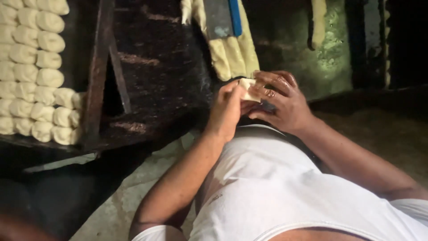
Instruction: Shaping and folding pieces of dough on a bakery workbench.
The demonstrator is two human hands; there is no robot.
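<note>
Pinching a small pale dough piece [248,89] between both sets of fingers, right in front of my belly, w/ my left hand [230,110] closed on its near edge, thumb on top, and my right hand [281,101] curled over the far side, fingertips pressed down on it. Both hands are clamped on the same lump, prob. so it can't sag or slip while it gets folded; my right-hand skin looks shiny, maybe greasy. The piece sits up off the bench [169,67], held in the air close to my white shirt [267,187].

Just beyond my hands lie long pale dough strips [234,56], w/ a flat scraper w/ a blue edge [223,18] resting on top of them, near enough to grab. Far left, well apart, rows of rounded dough balls [31,71] are packed touching on a dark tray [91,89]. Rest is too dark to tell.
</note>
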